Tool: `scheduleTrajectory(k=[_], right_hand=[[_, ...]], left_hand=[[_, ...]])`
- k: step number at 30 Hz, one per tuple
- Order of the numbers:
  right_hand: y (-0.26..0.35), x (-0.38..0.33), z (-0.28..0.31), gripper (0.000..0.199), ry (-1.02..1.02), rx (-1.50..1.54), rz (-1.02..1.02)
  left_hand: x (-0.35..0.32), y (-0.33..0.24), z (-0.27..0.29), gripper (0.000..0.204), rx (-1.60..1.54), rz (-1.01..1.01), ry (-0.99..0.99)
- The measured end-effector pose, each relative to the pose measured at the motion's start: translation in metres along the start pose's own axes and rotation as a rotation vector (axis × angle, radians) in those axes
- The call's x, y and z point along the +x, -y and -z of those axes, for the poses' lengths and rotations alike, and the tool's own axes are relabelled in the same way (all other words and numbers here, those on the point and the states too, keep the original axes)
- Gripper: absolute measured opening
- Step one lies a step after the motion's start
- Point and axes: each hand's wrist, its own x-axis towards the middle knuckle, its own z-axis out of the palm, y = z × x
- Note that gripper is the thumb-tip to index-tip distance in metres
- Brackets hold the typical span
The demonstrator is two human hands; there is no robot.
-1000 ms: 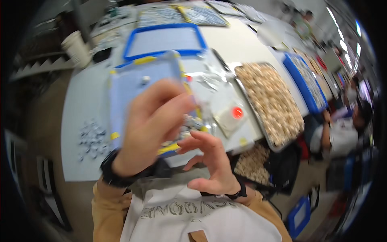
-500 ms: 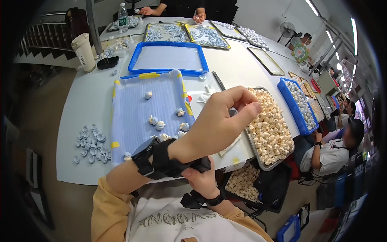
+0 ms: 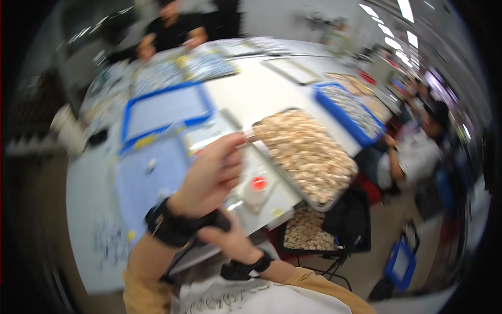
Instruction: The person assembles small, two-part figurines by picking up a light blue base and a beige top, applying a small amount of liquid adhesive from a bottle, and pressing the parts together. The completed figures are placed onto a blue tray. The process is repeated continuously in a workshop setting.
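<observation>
My left hand [image 3: 212,175] reaches across to the right, with its fingers curled and fingertips pinched beside the left corner of a metal tray [image 3: 283,175] heaped with cream popcorn-like pieces [image 3: 303,152]. Blur hides whatever the pinch may hold. Lower down, my right hand [image 3: 235,239] is by my left wrist, thumb showing; the other fingers are smeared and partly hidden. A white bottle with a red cap [image 3: 259,183] stands between my left hand and the metal tray. To the left lies a blue cloth-lined tray [image 3: 138,178] with a few small pieces on it.
Several small blue-grey pieces [image 3: 111,243] lie at the table's left. Behind are an empty blue-rimmed tray [image 3: 167,112] and a blue bin [image 3: 350,112] of pale pieces. A black crate [image 3: 361,235] sits below the table edge. People sit across and at right.
The view has swung to the right and blurred. My left hand has drawn back left from over the popcorn-like pieces. The red-capped bottle now shows. My right hand remains near my left wrist.
</observation>
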Motion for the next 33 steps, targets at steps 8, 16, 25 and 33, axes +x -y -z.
scheduleTrajectory(k=[8, 16, 25, 33], right_hand=[[0.011, 0.002, -0.012, 0.072, -0.029, -0.183, 0.257], [0.041, 0.002, -0.046, 0.069, -0.137, -1.012, 0.927], [0.035, 0.025, -0.042, 0.062, -0.109, -0.732, 0.839], [0.040, 0.029, -0.040, 0.055, -0.161, -0.662, 0.844]], left_hand=[[0.005, -0.010, -0.002, 0.010, 0.655, -0.553, -0.242], [0.033, -0.040, 0.007, 0.014, 1.358, -1.029, -0.239], [0.056, -0.045, 0.003, 0.016, 1.491, -1.020, -0.242], [0.070, -0.038, 0.004, 0.017, 1.542, -1.051, -0.315]])
